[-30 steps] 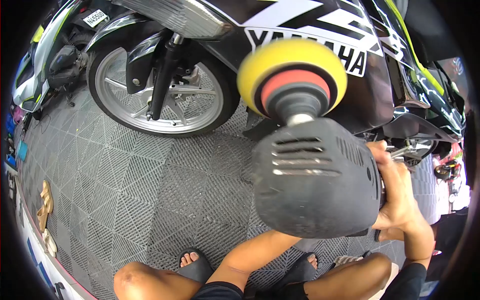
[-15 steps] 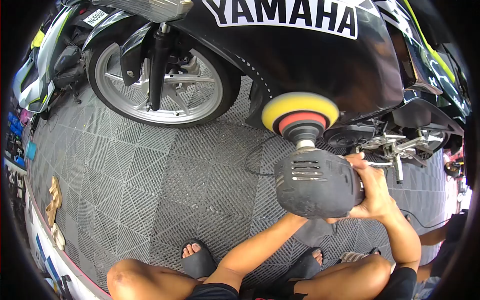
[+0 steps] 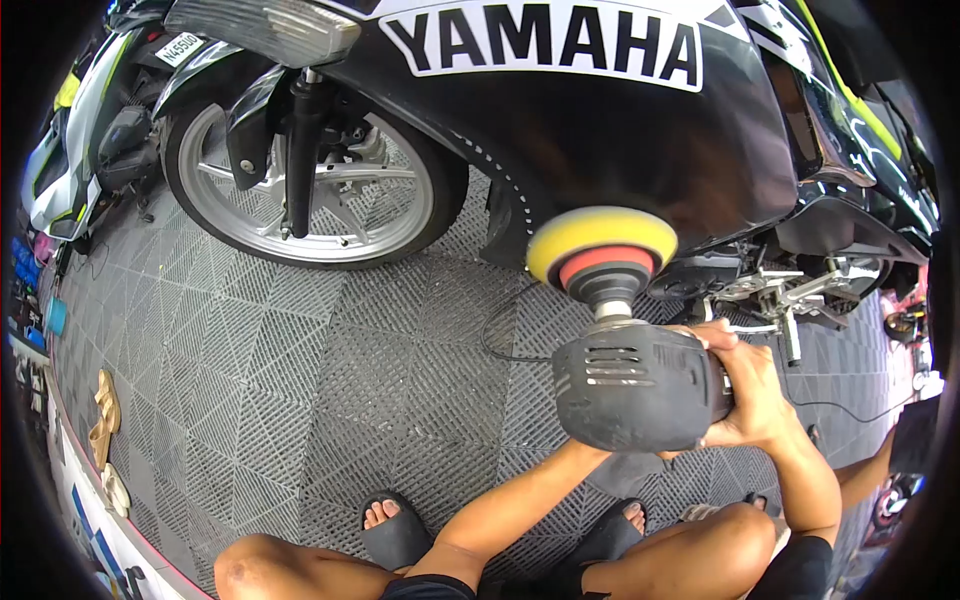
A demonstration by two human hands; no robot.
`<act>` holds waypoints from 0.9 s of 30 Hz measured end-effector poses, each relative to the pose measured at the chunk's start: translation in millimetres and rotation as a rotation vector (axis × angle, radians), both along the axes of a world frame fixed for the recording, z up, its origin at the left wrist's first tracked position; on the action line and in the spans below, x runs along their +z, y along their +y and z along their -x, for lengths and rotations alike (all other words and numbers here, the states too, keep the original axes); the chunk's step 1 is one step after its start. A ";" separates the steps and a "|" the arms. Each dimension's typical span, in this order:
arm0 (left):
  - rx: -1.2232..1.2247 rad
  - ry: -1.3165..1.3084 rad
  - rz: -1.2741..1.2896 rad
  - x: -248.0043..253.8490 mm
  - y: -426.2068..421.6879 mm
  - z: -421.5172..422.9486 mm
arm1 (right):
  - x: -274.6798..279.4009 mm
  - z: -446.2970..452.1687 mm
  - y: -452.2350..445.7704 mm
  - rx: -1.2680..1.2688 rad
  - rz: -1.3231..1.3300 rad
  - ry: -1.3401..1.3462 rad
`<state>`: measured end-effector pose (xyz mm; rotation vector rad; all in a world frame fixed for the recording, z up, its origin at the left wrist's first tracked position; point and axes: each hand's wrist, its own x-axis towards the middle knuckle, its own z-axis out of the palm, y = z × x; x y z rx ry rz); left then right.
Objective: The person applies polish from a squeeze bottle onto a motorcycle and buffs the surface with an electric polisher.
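A black power polisher (image 3: 640,385) with a yellow foam pad (image 3: 602,240) is held up in front of me. The pad looks blurred and lies against the lower edge of a black motorcycle fairing (image 3: 620,140), below its YAMAHA lettering. My right hand (image 3: 745,385) is wrapped round the polisher body on its right side. The left forearm reaches under the polisher, and my left hand (image 3: 592,448) is mostly hidden behind it, its fingers out of sight.
The front wheel (image 3: 310,190) stands left of the pad. Another motorcycle (image 3: 85,150) is at the far left. A black cable (image 3: 495,345) lies on the grey tiled floor (image 3: 400,400). Tan sandals (image 3: 103,418) lie at left. Another person's arm (image 3: 868,470) shows at right.
The polisher has moved away from me, down from over the lettering to the fairing's lower edge. More of the fairing and its lettering shows now.
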<state>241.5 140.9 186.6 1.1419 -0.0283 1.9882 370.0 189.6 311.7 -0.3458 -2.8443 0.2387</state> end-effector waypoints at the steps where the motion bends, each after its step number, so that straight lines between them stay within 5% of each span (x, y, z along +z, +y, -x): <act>1: -0.008 0.000 0.001 3.9 -2.0 0.3 | 6.4 0.9 -0.7 0.007 0.008 0.009; 14: -0.047 0.027 0.018 31.8 -1.4 -18.2 | 58.4 9.2 -3.2 0.112 0.034 0.096; 18: -0.034 0.037 0.010 29.7 -1.3 -26.7 | 63.8 3.9 0.8 0.082 0.070 -0.086; 24: -0.038 0.063 0.016 39.8 -1.0 -10.2 | 66.4 3.8 -1.0 0.060 0.030 0.119; 27: -0.020 0.069 0.015 45.6 -5.7 -13.2 | 88.8 9.5 -0.4 0.087 0.041 -0.028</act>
